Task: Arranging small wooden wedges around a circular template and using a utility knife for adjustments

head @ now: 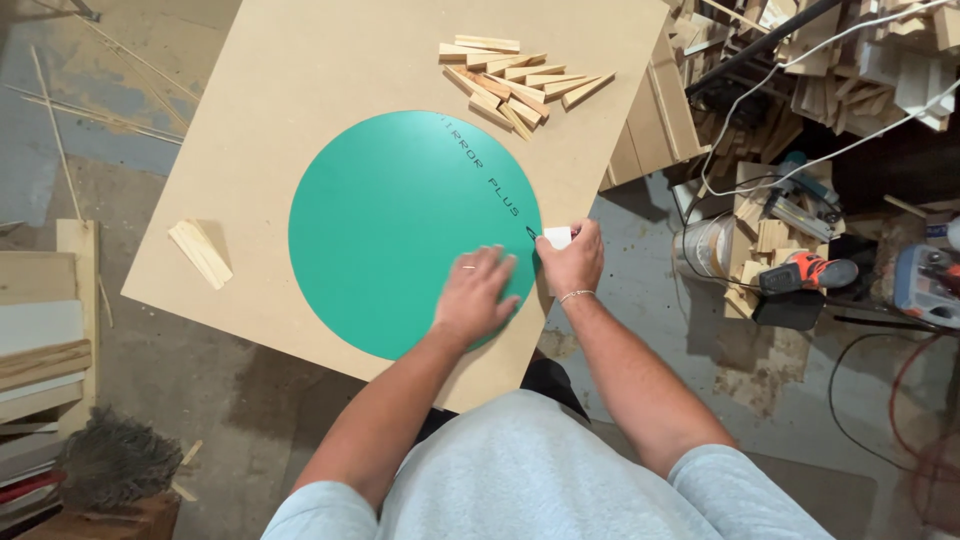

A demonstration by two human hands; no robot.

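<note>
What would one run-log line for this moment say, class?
left hand: flat on green disc | right hand: pinching small white piece at disc edge | disc: lying on board | wood wedges: untouched

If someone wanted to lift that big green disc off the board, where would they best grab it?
Probably at its rim on the near right, where the green disc reaches the board's edge beside the right hand. It lies flat and thin, so fingers likely need to slip under from that open side. The left hand presses flat on top.
</note>
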